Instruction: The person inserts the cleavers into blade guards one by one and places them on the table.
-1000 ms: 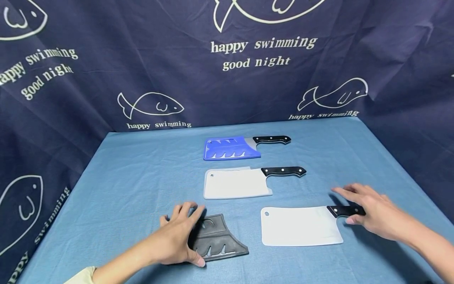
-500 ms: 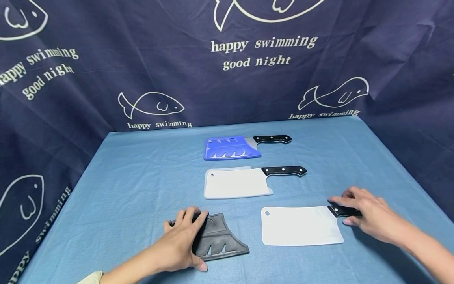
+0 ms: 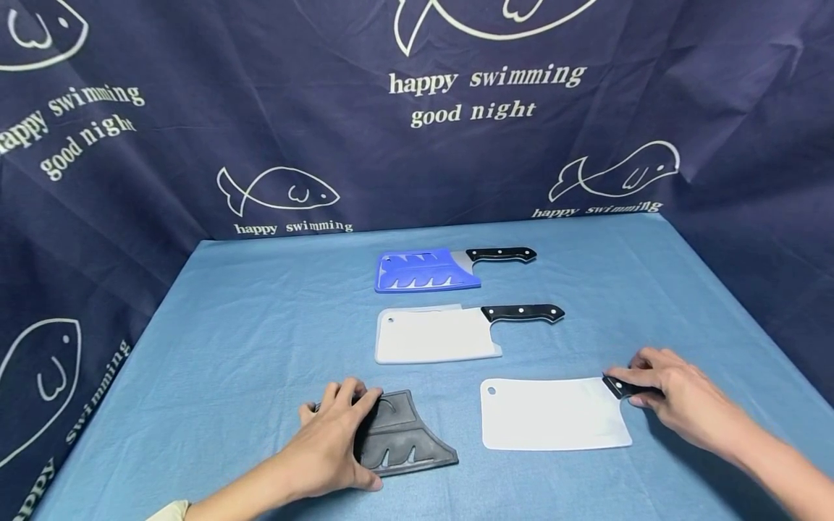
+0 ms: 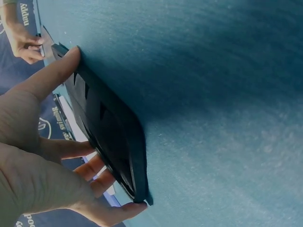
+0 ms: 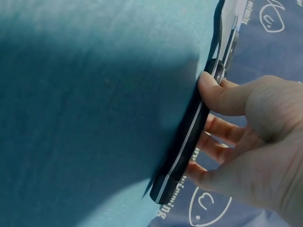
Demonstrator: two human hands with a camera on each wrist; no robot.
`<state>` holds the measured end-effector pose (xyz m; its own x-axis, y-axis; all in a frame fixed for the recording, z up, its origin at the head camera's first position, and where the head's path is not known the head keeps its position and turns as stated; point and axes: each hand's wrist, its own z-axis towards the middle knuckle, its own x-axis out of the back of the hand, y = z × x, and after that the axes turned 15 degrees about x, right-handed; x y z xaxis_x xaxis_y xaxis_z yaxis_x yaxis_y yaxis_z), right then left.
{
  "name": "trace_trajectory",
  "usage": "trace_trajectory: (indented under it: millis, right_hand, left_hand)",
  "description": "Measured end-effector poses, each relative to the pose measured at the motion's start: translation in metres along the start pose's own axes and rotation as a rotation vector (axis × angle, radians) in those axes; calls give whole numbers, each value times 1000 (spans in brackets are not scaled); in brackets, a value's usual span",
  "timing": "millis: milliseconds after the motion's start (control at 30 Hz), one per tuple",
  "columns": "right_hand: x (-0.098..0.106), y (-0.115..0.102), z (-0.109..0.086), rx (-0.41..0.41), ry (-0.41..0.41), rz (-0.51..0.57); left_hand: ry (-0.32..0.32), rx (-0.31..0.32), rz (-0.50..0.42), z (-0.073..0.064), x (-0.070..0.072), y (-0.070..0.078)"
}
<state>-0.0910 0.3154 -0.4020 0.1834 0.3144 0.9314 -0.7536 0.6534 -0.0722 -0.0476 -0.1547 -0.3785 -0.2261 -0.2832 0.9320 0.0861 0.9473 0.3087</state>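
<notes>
A black slotted blade guard (image 3: 407,438) lies flat at the near left. Spanning it from above, my left hand (image 3: 332,445) grips it by opposite edges, thumb at the near edge and fingers at the far one; the left wrist view shows the thumb and fingertips at the guard's rim (image 4: 132,142). At the near right lies a cleaver with a bare pale blade (image 3: 554,414), its handle pointing right. My right hand (image 3: 677,394) holds the black handle (image 5: 187,137) between thumb and fingers, covering most of it in the head view. The blade lies along the cloth.
Farther back, a second cleaver (image 3: 433,336) with a pale edging round its white blade lies handle right. Behind it is a third cleaver in a blue slotted guard (image 3: 423,271). A blue cloth (image 3: 260,311) covers the table, and a dark printed curtain (image 3: 365,145) hangs behind.
My right hand has come down onto the cleaver's handle and its fingers have closed round it. My left hand has slid slightly right on the guard. The cleavers have stayed in place.
</notes>
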Motion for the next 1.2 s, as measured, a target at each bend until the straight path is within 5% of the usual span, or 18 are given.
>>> trace_trajectory:
  millis: [267, 633, 1200]
  right_hand:
    - [-2, -3, -1, 21, 49, -10]
    - [8, -11, 3, -54, 86, -56]
    - [34, -30, 22, -39, 399, -142]
  left_hand:
    - [67, 7, -3, 1, -5, -1]
    - [212, -16, 18, 5, -1, 1]
    - [460, -157, 45, 15, 23, 16]
